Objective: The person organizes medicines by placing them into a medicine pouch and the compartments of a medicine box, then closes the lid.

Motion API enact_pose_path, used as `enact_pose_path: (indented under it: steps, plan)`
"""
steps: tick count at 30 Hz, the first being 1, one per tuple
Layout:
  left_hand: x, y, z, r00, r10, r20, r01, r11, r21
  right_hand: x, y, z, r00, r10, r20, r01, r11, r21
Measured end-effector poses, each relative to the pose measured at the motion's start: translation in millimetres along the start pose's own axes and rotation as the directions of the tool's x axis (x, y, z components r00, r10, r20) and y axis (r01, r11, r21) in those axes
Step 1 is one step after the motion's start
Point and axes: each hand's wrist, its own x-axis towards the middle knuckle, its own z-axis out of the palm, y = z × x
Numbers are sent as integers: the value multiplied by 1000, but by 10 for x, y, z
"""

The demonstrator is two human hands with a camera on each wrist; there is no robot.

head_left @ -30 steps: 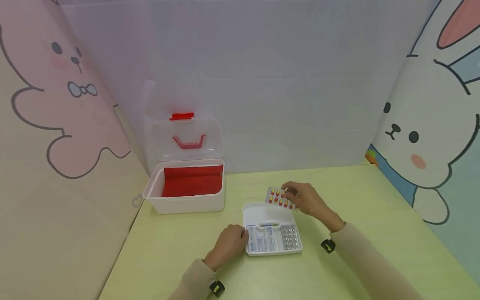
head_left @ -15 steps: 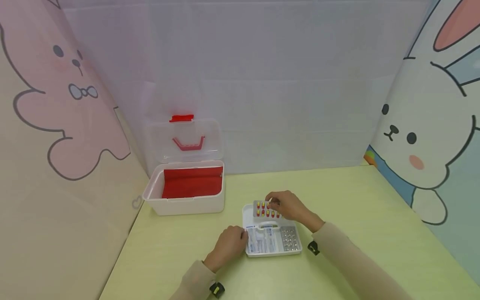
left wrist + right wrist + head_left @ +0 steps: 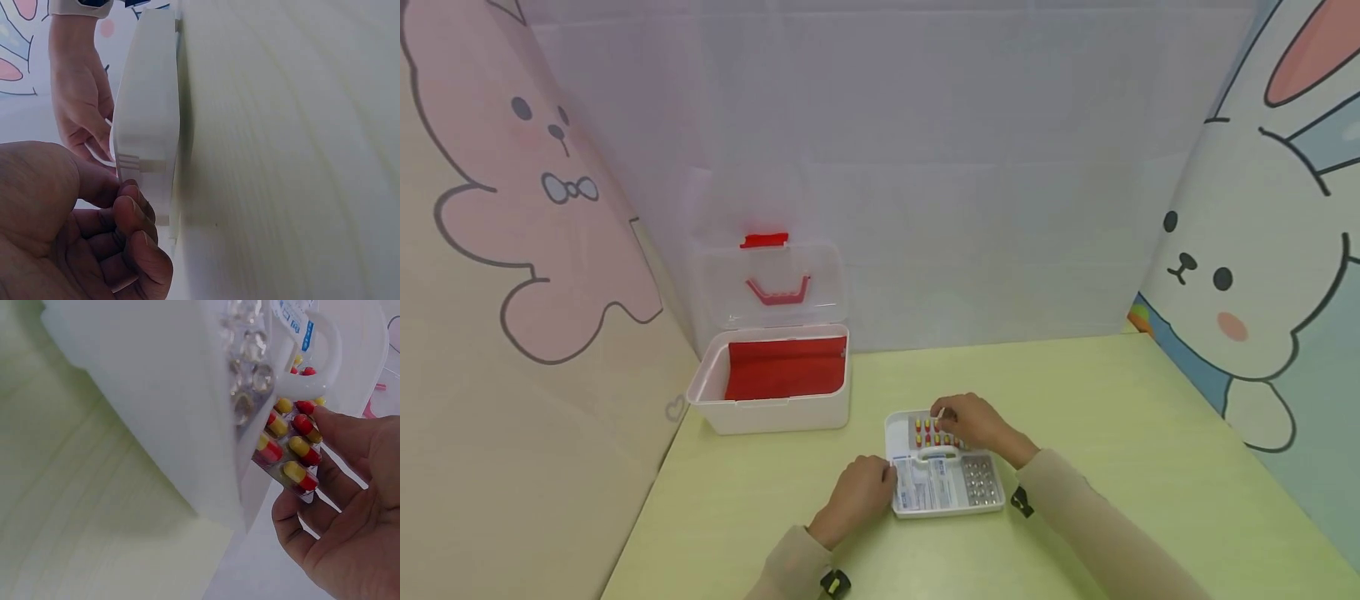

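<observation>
My right hand [image 3: 972,419] pinches a blister pack of red-and-yellow capsules [image 3: 299,450] between thumb and fingers. The pack lies over the far half of an open white plastic case [image 3: 898,433], partly behind the case's handle [image 3: 938,452]. At the case's left side my left hand [image 3: 859,492] grips the edge with its fingertips, seen close up in the left wrist view with the other fingers curled. Inside the near half sit white-and-blue paper packets [image 3: 917,485] and a silver blister pack of clear round pills [image 3: 981,480].
A white box [image 3: 775,414] with a red lining stands at the back left, its clear lid [image 3: 820,283] raised against the backdrop. Screens with cartoon animals [image 3: 1240,267] border the pale yellow-green table [image 3: 1105,408] on both sides.
My right hand has moved left and down with the capsule blister pack, from beyond the case's far right corner into its far half. The left hand has stayed on the case's edge.
</observation>
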Motion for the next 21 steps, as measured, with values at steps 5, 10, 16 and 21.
enact_pose_path:
  steps: [5, 10, 16, 21]
  plan:
    - [-14, 12, -7, 1000, 4, -5, -4, 1000, 3, 9, 7, 46, 1000, 10, -1, -10, 1000, -10]
    - [-20, 18, -9, 1000, 6, -9, -6, 1000, 4, 12, 3, 76, 999, 36, 18, -35, 999, -17]
    - [-11, 15, -12, 1000, -3, 0, 3, 1000, 5, 11, 12, 106, 999, 30, 19, -29, 999, -37]
    - [-8, 16, -10, 1000, -9, 8, 9, 1000, 4, -9, -3, 108, 999, 26, 24, -25, 999, -37]
